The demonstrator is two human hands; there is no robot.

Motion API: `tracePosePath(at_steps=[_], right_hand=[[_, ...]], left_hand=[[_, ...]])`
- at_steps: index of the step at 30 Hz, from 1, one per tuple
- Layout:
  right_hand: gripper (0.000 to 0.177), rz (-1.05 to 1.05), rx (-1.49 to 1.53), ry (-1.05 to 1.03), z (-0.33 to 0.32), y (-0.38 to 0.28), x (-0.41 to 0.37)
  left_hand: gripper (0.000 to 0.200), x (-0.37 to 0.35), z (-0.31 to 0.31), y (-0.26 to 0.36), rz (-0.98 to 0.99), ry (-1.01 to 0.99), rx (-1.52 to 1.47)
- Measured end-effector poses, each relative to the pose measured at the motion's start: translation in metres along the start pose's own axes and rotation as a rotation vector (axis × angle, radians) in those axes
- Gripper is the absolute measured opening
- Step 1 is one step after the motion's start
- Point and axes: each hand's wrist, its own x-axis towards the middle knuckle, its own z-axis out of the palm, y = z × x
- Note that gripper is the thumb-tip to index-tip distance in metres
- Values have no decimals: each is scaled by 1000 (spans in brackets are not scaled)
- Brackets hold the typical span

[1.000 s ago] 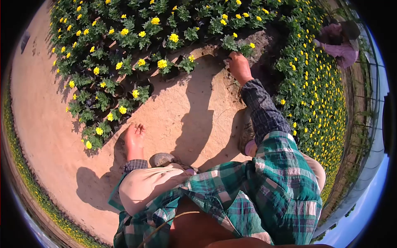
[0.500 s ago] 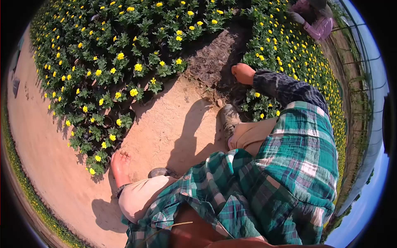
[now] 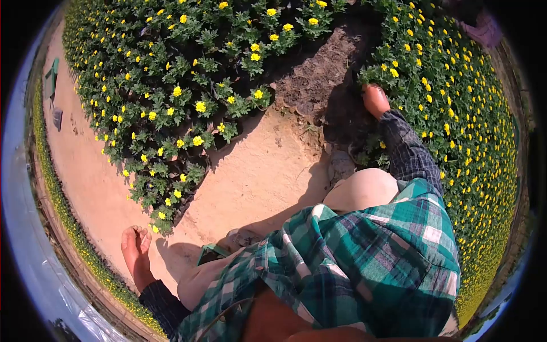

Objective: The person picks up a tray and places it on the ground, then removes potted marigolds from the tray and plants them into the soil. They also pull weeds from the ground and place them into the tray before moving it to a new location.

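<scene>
My right hand (image 3: 376, 101) is at the near edge of the right-hand bed of yellow marigolds (image 3: 450, 108), against the leaves. Its fingers are bent and closed, with their tips partly hidden by foliage, so what they hold does not show. On the left, my left hand (image 3: 137, 251) is raised over the bare ground, fingers loosely curled and apart, nothing visible in it. Just above it ends the tip of the left block of potted marigolds (image 3: 162, 188). Between the two blocks lies a strip of dark soil (image 3: 313, 77) in shadow.
Pale packed earth (image 3: 250, 171) spreads in front of my shoes. A green object (image 3: 212, 253) shows partly beside my leg. Another green object (image 3: 51, 80) and a dark item (image 3: 57, 118) are far left. A co-worker's pink sleeve (image 3: 484, 31) is at the top right.
My right hand has moved right from over the dark soil to the marigold leaves. My left hand has swung out left and down, away from the plants. The view has shifted, and my right knee sits differently.
</scene>
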Motion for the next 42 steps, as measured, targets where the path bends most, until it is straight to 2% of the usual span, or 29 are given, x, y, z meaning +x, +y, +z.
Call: tracePosePath(at_steps=[2, 4, 9, 10, 11, 12, 13, 14, 16, 18, 20, 22, 24, 25, 28, 29, 30, 32, 33, 34, 36, 40, 41, 42], right_hand=[[12, -50, 99, 63, -19, -19, 6], [13, -105, 223, 53, -38, -53, 16], [9, -436, 258, -35, -29, -126, 58], [10, -518, 233, -57, -7, -132, 67], [10, -495, 180, -109, 0, -145, 67], [12, -585, 236, -84, 29, -144, 72], [14, -539, 302, -79, 51, -142, 68], [14, -486, 327, -177, 18, -149, 57], [10, -346, 437, -92, 5, -134, 42], [16, -90, 443, 165, 2, -101, 22], [20, 156, 284, 322, -8, -65, 7], [25, 349, 107, 326, -13, -34, 1], [27, 298, 62, 292, -7, -7, 4], [25, 261, 92, 162, 4, 12, 8], [18, 230, 43, 49, 8, 25, 25], [9, 110, 24, 200, 6, 24, 25], [9, 109, 33, 210, 6, 22, 29], [10, 235, 359, 107, -5, 10, 37], [12, 220, 423, 174, -11, -3, 41], [11, 165, 475, 205, -13, -15, 48], [12, -27, 393, 176, -35, -48, 62], [12, -224, 249, 24, -14, -78, 94], [10, -329, 303, 47, -1, -83, 93], [14, -322, 310, 80, 6, -80, 88]], left_hand=[[21, -28, 38, 31, 95, 19, 117], [21, -46, 67, 47, 81, 19, 172], [16, -66, 141, 43, 33, -265, 321], [18, -65, 150, 36, 22, -348, 331], [21, -61, 153, 24, 27, -432, 351], [24, -58, 153, 12, 30, -515, 369], [28, -54, 156, 6, -1, -568, 422], [27, -48, 150, -2, -92, -578, 497], [27, -38, 135, -23, 53, -588, 693], [26, -32, 128, -23, 58, -597, 789], [26, -30, 128, -20, 67, -600, 892], [26, -32, 135, -16, 97, -585, 901], [26, -33, 141, -13, 119, -607, 911], [26, -32, 143, -13, 147, -625, 926], [27, -26, 140, -13, 163, -620, 1028], [27, -24, 139, -13, 174, -612, 1032], [27, -21, 136, -14, 213, -602, 1024], [27, -17, 133, -18, 246, -587, 1016], [28, -15, 131, -20, 219, -584, 1010], [28, -14, 130, -21, 189, -584, 1006], [28, -15, 133, -22, 174, -581, 1052], [27, -12, 139, -23, 89, -564, 1113], [27, -10, 139, -24, 97, -566, 1119], [27, -8, 135, -28, 94, -566, 1095]])
